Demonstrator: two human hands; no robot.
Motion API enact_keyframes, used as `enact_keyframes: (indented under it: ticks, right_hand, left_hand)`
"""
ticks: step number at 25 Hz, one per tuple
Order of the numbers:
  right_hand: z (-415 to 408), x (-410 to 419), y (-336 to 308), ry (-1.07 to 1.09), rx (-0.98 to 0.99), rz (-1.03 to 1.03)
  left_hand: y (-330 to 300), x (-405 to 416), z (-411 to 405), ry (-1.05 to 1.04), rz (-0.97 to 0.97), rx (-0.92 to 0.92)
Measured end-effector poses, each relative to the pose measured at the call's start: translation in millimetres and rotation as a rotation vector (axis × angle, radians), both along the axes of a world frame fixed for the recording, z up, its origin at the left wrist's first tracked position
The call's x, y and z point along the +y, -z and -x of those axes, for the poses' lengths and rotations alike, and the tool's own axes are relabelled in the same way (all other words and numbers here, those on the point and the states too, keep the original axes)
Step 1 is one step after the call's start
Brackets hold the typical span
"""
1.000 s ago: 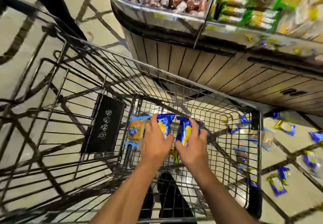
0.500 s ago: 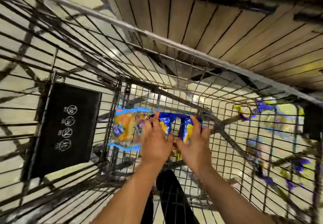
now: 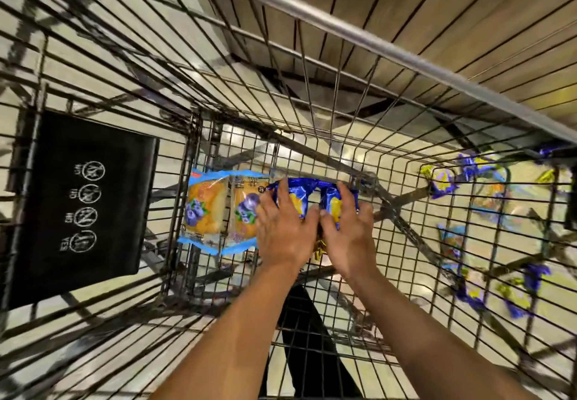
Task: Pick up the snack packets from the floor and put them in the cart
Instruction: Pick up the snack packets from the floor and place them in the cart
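Both my hands reach down into the wire cart (image 3: 315, 22), close to its mesh bottom. My left hand (image 3: 285, 228) grips a blue and yellow snack packet (image 3: 296, 195). My right hand (image 3: 348, 231) grips a second blue and yellow packet (image 3: 334, 200) right beside it. The two packets touch each other and sit low, at or just above the cart floor. A clear packet of blueberry cakes (image 3: 215, 209) lies on the cart bottom just left of my left hand. Several more blue and yellow packets (image 3: 443, 178) lie on the floor, seen through the cart's right side.
A black child-seat flap (image 3: 84, 203) with white symbols hangs at the cart's left end. A wood-slat shelf base (image 3: 406, 15) runs along the far side of the cart. My dark trouser leg (image 3: 309, 337) shows under the cart bottom.
The view has dropped deeper into the cart and closer to its bottom. Both hands have lowered the two blue packets toward the mesh floor, beside the blueberry cake packet.
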State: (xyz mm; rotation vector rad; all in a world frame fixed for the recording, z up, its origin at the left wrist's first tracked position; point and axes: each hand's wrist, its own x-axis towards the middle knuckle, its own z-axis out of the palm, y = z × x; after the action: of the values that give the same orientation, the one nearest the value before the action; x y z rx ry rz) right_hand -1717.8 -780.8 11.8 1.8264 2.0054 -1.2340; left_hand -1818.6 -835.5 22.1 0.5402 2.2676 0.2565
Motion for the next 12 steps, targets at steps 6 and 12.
enact_keyframes:
  ticks: [6,12]
  right_hand:
    - [0,-5,-25,0.061,0.117,-0.042]
    - [-7,-16,-109,0.048,0.150,-0.070]
  left_hand:
    - [-29,-16,2,-0.019,-0.127,-0.001]
    - [-93,-37,15,0.135,-0.187,-0.046]
